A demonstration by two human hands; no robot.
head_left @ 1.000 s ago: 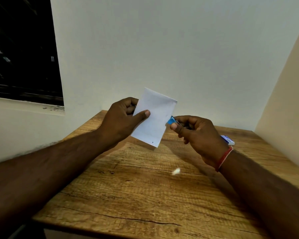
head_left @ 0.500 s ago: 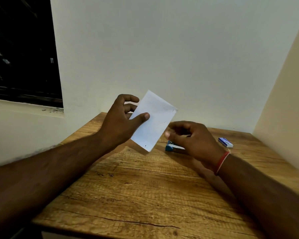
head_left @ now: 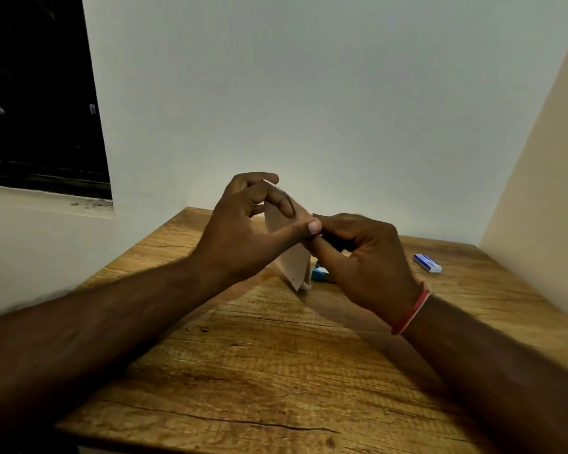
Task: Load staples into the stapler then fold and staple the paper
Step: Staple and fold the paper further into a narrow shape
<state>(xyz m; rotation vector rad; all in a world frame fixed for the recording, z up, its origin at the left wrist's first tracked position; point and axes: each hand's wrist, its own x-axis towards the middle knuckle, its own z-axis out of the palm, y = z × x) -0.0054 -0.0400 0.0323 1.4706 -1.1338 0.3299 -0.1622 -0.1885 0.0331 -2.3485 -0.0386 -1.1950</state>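
Both hands hold the folded white paper [head_left: 292, 260] upright above the wooden table [head_left: 276, 371]. My left hand [head_left: 250, 227] pinches its upper edge between thumb and fingers. My right hand [head_left: 364, 257] grips the paper's right edge, its fingers curled round it. The small blue stapler [head_left: 318, 274] lies on the table just behind the paper, half hidden by my right hand. A blue and white staple box [head_left: 427, 263] lies at the back right of the table.
A white wall rises straight behind the table and a beige wall [head_left: 538, 191] closes the right side. A dark window [head_left: 36, 93] sits at the upper left. The table's front edge runs along the bottom of the view.
My right hand set the stapler down on the table, then rose to take the paper's right edge. The paper has turned more edge-on between both hands.
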